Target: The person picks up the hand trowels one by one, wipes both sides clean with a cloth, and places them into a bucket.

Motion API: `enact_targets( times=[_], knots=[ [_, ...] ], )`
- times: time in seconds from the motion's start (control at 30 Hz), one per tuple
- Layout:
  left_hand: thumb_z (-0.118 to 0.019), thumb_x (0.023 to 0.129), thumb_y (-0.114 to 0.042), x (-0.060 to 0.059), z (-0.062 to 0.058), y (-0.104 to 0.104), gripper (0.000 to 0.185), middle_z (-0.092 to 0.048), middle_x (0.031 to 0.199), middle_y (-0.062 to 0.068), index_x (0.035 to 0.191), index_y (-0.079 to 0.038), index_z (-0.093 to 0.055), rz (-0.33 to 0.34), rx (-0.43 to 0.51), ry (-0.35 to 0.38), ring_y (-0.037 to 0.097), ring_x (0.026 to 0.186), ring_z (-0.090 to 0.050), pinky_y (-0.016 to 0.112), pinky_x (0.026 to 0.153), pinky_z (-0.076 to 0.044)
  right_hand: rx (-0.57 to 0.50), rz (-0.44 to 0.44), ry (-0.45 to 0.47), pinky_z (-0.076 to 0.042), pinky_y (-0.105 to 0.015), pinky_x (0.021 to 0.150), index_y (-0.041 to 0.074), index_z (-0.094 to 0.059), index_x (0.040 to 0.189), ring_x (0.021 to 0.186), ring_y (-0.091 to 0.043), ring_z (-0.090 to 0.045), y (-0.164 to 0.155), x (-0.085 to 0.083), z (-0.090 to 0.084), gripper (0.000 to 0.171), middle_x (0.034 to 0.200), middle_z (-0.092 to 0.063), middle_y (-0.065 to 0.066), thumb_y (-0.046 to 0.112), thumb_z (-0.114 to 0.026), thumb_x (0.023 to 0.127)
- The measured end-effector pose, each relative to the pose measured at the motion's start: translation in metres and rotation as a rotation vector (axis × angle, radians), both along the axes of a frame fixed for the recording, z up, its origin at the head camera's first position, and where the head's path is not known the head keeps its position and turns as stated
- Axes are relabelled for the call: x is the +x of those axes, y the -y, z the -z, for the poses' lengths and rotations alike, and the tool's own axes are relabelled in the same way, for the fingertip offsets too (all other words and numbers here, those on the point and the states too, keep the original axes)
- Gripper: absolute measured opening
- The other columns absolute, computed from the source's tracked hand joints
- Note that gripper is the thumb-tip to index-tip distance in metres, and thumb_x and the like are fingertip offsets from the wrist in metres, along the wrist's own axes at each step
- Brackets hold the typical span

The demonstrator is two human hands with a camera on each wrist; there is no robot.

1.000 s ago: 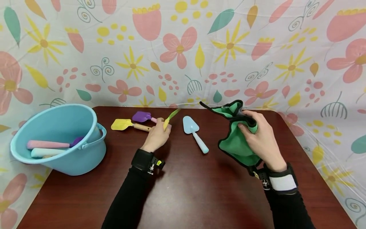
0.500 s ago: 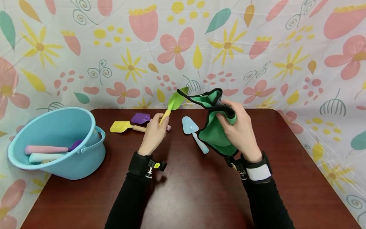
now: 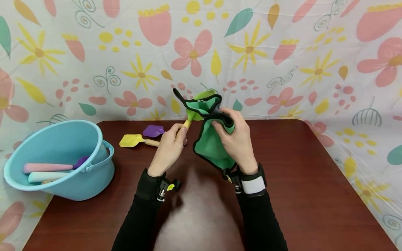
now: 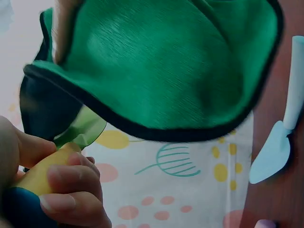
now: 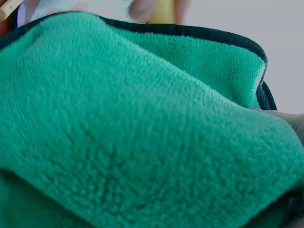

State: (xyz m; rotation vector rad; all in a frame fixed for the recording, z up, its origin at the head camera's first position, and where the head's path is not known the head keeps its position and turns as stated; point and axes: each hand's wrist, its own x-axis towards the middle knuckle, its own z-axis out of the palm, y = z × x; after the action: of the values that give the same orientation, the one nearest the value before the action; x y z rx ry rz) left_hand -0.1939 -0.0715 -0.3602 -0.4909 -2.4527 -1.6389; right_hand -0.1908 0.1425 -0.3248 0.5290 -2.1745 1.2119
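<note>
1. Pinching the yellow handle of the green toy shovel, the left hand holds it raised above the far edge of the table, blade tilted up towards the flowered backdrop; the left wrist view shows fingers curled round that handle.
2. Right hand grips the bunched green cloth, fingers closed over a fold near its black-trimmed top edge.
3. Compared with a second ago, the shovel has come up off the table and the cloth has travelled leftwards from the right half to the middle; the two now meet.
4. I judge that this means wiping is about to start or has just started: the cloth's upper flap laps against the green blade, just above the left hand's pinch, hiding most of it.
5. Blue trowel lies on the table behind the cloth, hidden from the head camera.
6. Yellow shovel and purple shovel lie near the far edge, left of the hands; the blue bucket sits at the left edge.
</note>
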Motion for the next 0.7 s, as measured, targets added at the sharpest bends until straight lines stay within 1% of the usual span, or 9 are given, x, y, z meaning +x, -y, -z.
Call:
enact_targets(
  times=[0.1, 0.27, 0.37, 0.47, 0.53, 0.7],
  knots=[
    [-0.038, 0.107, -0.033, 0.003, -0.002, -0.003, 0.031, -0.057, 0.08, 0.006, 0.116, -0.009, -0.057, -0.005, -0.017, -0.014, 0.02, 0.059, -0.045, 0.031, 0.053, -0.034, 0.009, 0.0, 0.0, -0.045, -0.041, 0.089, 0.008, -0.061, 0.126, 0.105, -0.022, -0.056, 0.0, -0.002, 0.003, 0.037, 0.117, -0.058, -0.009, 0.019, -0.071, 0.092],
    [-0.038, 0.108, -0.028, 0.007, -0.003, -0.008, 0.029, -0.05, 0.073, 0.006, 0.112, -0.008, -0.057, 0.022, -0.041, -0.047, 0.019, 0.052, -0.039, 0.03, 0.049, -0.031, 0.044, 0.004, -0.031, -0.045, -0.039, 0.09, 0.007, -0.064, 0.12, 0.106, -0.022, -0.057, 0.003, -0.006, 0.007, 0.035, 0.115, -0.059, -0.009, 0.017, -0.075, 0.088],
    [-0.038, 0.107, -0.025, 0.009, -0.004, -0.012, 0.026, -0.045, 0.068, 0.004, 0.113, -0.008, -0.057, 0.027, -0.072, -0.056, 0.018, 0.05, -0.038, 0.03, 0.049, -0.032, 0.06, -0.003, -0.045, -0.045, -0.039, 0.09, 0.007, -0.066, 0.115, 0.105, -0.022, -0.057, 0.008, -0.006, 0.008, 0.034, 0.114, -0.058, -0.009, 0.015, -0.078, 0.085],
    [-0.038, 0.107, -0.023, 0.011, -0.003, -0.018, 0.025, -0.044, 0.066, 0.004, 0.111, -0.008, -0.057, 0.026, -0.095, -0.065, 0.017, 0.05, -0.04, 0.029, 0.05, -0.033, 0.072, -0.008, -0.057, -0.045, -0.039, 0.089, 0.006, -0.067, 0.112, 0.103, -0.023, -0.058, 0.013, -0.004, 0.01, 0.033, 0.112, -0.058, -0.009, 0.013, -0.08, 0.083],
    [-0.039, 0.106, -0.021, 0.012, 0.0, -0.021, 0.022, -0.044, 0.066, 0.005, 0.109, -0.007, -0.056, 0.029, -0.1, -0.061, 0.018, 0.048, -0.041, 0.029, 0.047, -0.033, 0.08, -0.003, -0.062, -0.046, -0.039, 0.089, 0.006, -0.067, 0.11, 0.102, -0.023, -0.058, 0.015, -0.003, 0.011, 0.033, 0.11, -0.058, -0.009, 0.011, -0.082, 0.081],
    [-0.05, 0.1, -0.017, 0.014, 0.003, -0.029, 0.014, -0.047, 0.068, 0.004, 0.107, -0.007, -0.056, -0.023, -0.15, -0.082, 0.016, 0.049, -0.044, 0.029, 0.045, -0.036, 0.088, 0.022, -0.078, -0.046, -0.038, 0.088, 0.004, -0.068, 0.108, 0.1, -0.025, -0.058, 0.017, -0.002, 0.011, 0.033, 0.107, -0.057, -0.011, 0.007, -0.082, 0.079]
  ],
)
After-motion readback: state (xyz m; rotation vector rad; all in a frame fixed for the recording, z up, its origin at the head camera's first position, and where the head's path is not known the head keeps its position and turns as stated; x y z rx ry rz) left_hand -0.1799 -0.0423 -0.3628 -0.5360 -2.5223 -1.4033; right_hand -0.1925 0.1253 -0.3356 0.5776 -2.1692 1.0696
